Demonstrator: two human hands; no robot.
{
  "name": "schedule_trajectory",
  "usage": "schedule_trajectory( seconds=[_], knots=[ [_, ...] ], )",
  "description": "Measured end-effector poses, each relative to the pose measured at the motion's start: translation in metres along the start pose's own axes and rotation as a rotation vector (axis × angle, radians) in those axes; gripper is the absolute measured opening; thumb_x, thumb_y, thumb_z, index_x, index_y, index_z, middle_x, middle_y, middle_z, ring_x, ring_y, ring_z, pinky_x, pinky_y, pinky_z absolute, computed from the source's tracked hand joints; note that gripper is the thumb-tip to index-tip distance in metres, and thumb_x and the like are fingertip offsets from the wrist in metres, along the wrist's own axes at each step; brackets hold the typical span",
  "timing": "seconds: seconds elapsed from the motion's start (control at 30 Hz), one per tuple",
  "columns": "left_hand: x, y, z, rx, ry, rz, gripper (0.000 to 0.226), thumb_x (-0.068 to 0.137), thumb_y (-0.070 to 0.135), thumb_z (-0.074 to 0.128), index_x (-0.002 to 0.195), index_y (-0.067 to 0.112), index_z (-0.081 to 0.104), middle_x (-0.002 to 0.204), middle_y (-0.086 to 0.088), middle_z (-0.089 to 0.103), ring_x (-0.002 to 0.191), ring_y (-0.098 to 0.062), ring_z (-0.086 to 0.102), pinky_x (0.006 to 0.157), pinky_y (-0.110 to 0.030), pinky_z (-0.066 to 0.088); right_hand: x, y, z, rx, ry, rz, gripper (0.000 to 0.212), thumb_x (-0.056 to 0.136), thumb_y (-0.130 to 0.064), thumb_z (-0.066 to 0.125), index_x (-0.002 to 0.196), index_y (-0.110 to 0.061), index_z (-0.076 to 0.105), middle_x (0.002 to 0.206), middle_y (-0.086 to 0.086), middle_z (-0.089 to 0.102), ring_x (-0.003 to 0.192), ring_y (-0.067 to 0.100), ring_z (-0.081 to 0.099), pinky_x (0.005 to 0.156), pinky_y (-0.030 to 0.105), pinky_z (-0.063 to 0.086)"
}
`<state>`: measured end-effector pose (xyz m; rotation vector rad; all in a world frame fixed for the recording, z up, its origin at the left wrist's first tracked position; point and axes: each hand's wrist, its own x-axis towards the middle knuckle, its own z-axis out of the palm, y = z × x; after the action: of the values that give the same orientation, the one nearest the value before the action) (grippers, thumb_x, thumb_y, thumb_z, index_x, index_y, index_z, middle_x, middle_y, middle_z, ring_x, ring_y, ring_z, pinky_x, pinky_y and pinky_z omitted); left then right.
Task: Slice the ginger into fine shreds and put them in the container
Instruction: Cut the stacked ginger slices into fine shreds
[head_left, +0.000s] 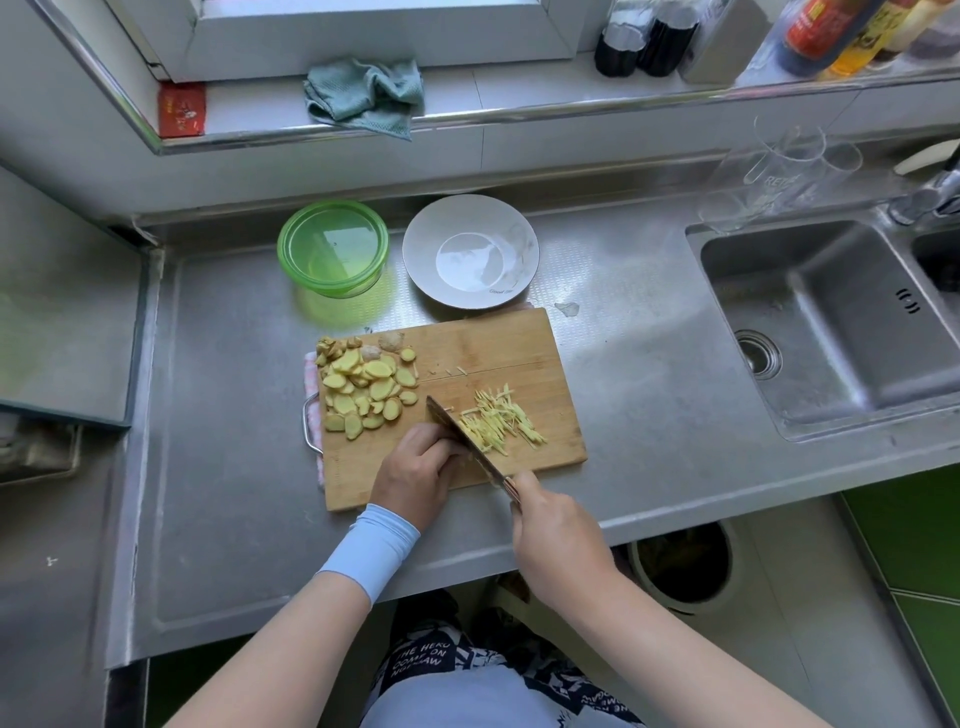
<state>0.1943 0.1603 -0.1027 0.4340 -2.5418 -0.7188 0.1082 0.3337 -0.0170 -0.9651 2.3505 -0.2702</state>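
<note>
Hands are both at work at the near edge of the cutting board (498, 343). The knife (460, 434) is gripped at its handle by the right hand (556, 535), and the left hand (415, 467) is set just left of the blade, fingers curled under and knuckles close to the steel. What is pinned beneath those fingers is hidden by hand and blade, so it cannot be told.

Fine shreds (506, 421) are piled just right of the blade, and a bigger heap of ginger slices (363, 389) lies at the board's left side. By that measure the shredding is judged well under half done. For clean shreds, slices should be stacked flat, fingertips kept tucked behind the knuckles, and the blade walked leftward in thin, even steps.

Now the vessels — a green container (332, 249) is stood beyond the board on the counter, well apart from the shreds, and no ginger is seen in it. Whether a lid is on cannot be told. A white bowl (470, 249) is set just beside it, to the right — nothing visible inside.
</note>
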Motion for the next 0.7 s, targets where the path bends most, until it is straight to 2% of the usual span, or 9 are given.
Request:
schedule_trajectory(
  seconds=[0.13,0.23,0.37,0.47,0.53,0.7],
  knots=[
    [0.0,0.001,-0.001,0.014,0.005,-0.005,0.019,0.091,0.016,0.059,0.085,0.007,0.074,0.091,-0.007,0.066,0.087,-0.023,0.057,0.075,-0.024,0.045,0.017,-0.01,0.003,-0.027,0.014,-0.005,0.037,0.097,-0.009,0.042,0.133,-0.017,0.036,0.081,0.006,0.063,0.067,0.029,0.051,0.057,0.037,0.039],
    [-0.001,0.001,-0.002,0.008,-0.007,-0.013,0.013,0.09,0.013,0.063,0.086,0.007,0.074,0.093,-0.006,0.066,0.088,-0.023,0.059,0.078,-0.024,0.047,0.011,-0.005,-0.002,-0.005,0.007,-0.014,0.028,0.099,-0.01,0.04,0.125,-0.02,0.037,0.078,0.004,0.06,0.068,0.029,0.054,0.055,0.037,0.037],
    [0.001,-0.002,-0.002,-0.009,-0.02,-0.015,0.003,0.084,0.003,0.072,0.086,0.005,0.072,0.096,-0.007,0.066,0.09,-0.024,0.061,0.078,-0.028,0.051,-0.013,0.005,-0.01,0.021,-0.01,-0.012,0.002,0.105,-0.021,0.037,0.104,-0.021,0.039,0.071,-0.001,0.056,0.064,0.022,0.054,0.057,0.04,0.044],
    [0.001,-0.002,-0.002,-0.014,-0.024,-0.017,0.003,0.084,0.002,0.072,0.086,0.005,0.072,0.096,-0.007,0.066,0.09,-0.024,0.061,0.078,-0.027,0.051,-0.018,0.005,-0.009,0.023,-0.007,-0.006,0.007,0.105,-0.022,0.037,0.098,-0.022,0.036,0.069,-0.002,0.054,0.061,0.02,0.053,0.056,0.039,0.043],
    [0.001,-0.001,-0.001,-0.018,-0.017,-0.015,0.003,0.086,0.005,0.07,0.086,0.006,0.073,0.094,-0.007,0.066,0.089,-0.023,0.06,0.079,-0.024,0.048,-0.008,0.001,-0.007,0.02,-0.01,0.001,0.003,0.104,-0.019,0.038,0.102,-0.021,0.039,0.073,0.0,0.058,0.064,0.022,0.056,0.056,0.039,0.045],
    [0.0,0.001,-0.002,-0.013,0.003,-0.028,0.018,0.09,0.016,0.059,0.084,0.007,0.073,0.09,-0.006,0.065,0.087,-0.021,0.057,0.077,-0.02,0.044,0.018,-0.013,-0.003,-0.02,-0.024,-0.001,0.019,0.097,-0.008,0.042,0.111,-0.02,0.037,0.084,0.008,0.065,0.071,0.031,0.057,0.057,0.038,0.04]
  ],
)
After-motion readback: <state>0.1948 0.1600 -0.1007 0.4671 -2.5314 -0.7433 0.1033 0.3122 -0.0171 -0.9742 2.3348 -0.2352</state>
